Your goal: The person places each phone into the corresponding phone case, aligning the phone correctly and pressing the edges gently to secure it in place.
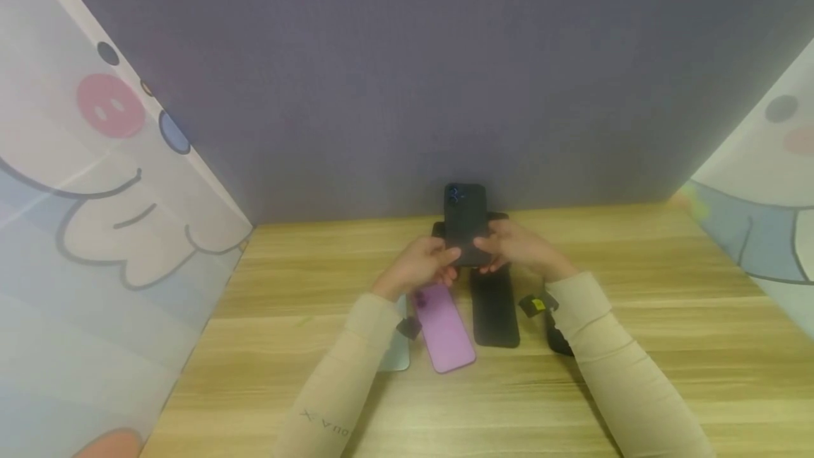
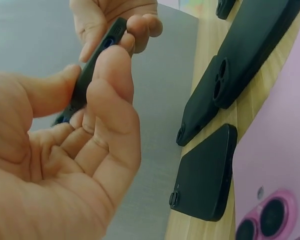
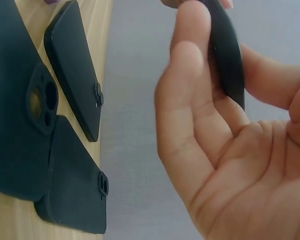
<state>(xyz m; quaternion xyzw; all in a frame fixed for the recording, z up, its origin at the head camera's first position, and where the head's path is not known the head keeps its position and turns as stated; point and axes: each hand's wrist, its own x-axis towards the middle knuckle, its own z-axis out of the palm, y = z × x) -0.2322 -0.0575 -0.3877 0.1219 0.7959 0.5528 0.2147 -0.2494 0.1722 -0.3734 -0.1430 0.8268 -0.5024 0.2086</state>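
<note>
Wood counter point(image 1: 286, 373), grey wall point(image 1: 432, 76) — left hand point(image 1: 420, 260), right hand point(image 1: 520, 246) both pinching black phone point(image 1: 466, 221) near its lower end; likely light, stiff, slick — best gripped by side edges.

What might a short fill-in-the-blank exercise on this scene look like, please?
The left hand and right hand together hold a ____ phone case.
In the left wrist view, the pink phone shows ____ large camera lenses.
In the head view, that phone lies to the ____ of the pale phone-like slab.
Missing words: black; two; right.
</note>
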